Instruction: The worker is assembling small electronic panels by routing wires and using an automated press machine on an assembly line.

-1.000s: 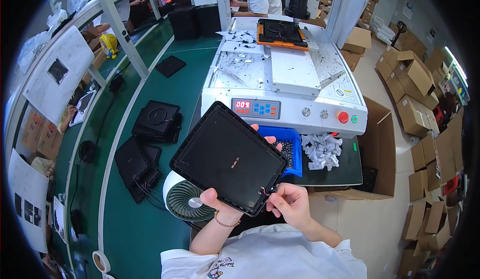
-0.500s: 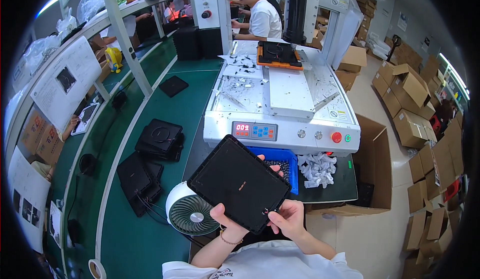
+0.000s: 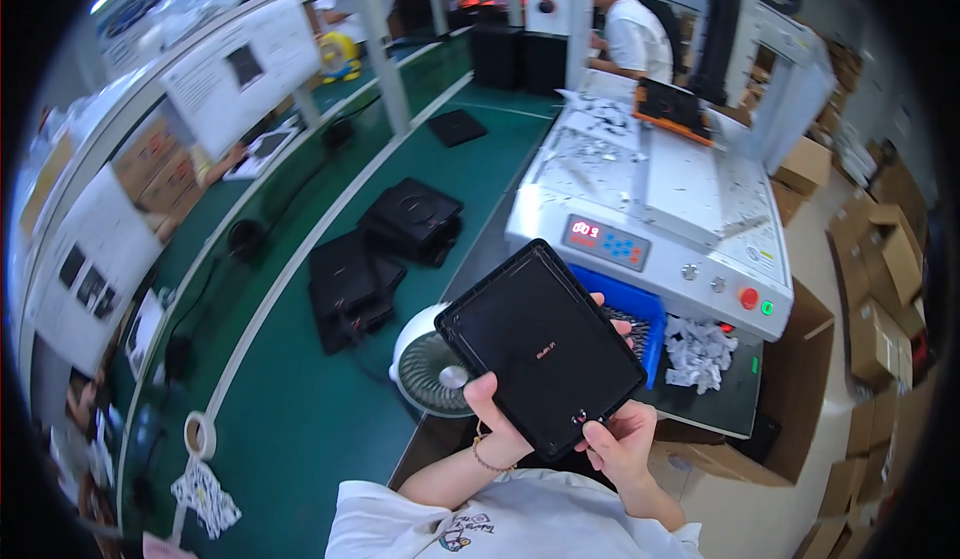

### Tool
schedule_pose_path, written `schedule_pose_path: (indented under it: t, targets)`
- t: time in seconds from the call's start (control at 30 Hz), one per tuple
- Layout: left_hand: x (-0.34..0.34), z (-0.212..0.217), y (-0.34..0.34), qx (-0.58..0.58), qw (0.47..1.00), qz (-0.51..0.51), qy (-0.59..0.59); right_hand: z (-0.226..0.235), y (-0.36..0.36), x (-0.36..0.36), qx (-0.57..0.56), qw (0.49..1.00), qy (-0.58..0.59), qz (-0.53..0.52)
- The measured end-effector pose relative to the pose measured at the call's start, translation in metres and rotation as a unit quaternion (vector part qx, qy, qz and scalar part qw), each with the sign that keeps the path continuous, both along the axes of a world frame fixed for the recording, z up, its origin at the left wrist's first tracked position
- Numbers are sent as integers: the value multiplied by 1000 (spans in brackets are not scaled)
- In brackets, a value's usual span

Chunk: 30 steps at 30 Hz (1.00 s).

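Note:
A flat black rectangular plastic casing [image 3: 540, 344] with a raised rim and a small mark in its middle is tilted in front of me. My left hand [image 3: 503, 424] supports it, thumb on the near left edge, with fingertips showing past its far right edge. My right hand [image 3: 622, 446] pinches the near right corner, its thumb beside a small shiny detail [image 3: 583, 417] on the casing that is too small to name. A white round fan [image 3: 425, 369] stands just left of the casing, partly covered by it.
Black casings are stacked on the green bench [image 3: 290, 429] at left, near a tape roll [image 3: 200, 435]. A white machine [image 3: 680, 219] carries an orange fixture [image 3: 675, 119]. A blue bin [image 3: 650, 349], crumpled white scraps [image 3: 700, 354] and an open carton [image 3: 805, 379] are at right.
My view has turned left, so the bench and machine appear farther right and tilted. Both hands keep their hold on the casing, and my right thumb has shifted slightly at the corner.

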<state>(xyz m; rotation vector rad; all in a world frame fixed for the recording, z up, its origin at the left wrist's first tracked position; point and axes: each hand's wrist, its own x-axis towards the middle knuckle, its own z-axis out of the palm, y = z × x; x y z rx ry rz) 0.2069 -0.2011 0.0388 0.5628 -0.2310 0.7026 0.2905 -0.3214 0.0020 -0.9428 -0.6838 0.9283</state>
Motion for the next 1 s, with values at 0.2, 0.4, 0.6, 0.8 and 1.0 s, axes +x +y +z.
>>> schedule_pose_path:
  t: [0.2,0.4,0.6,0.8,1.0]
  targets:
    - [-78,4,12,-51,971,230,31,3,25,-14,74,977,-156,129]
    - [-260,-62,14,-173,866,437,171,-23,31,-3,95,992,-48,64]
    - [-396,-98,-61,-240,713,492,438,-35,38,4,51,997,-37,52]
    - [-483,-104,-103,-350,330,513,711,-44,39,17,11,998,-31,57]
    - [-367,-45,26,400,93,590,695,-42,37,25,-5,997,-80,12]
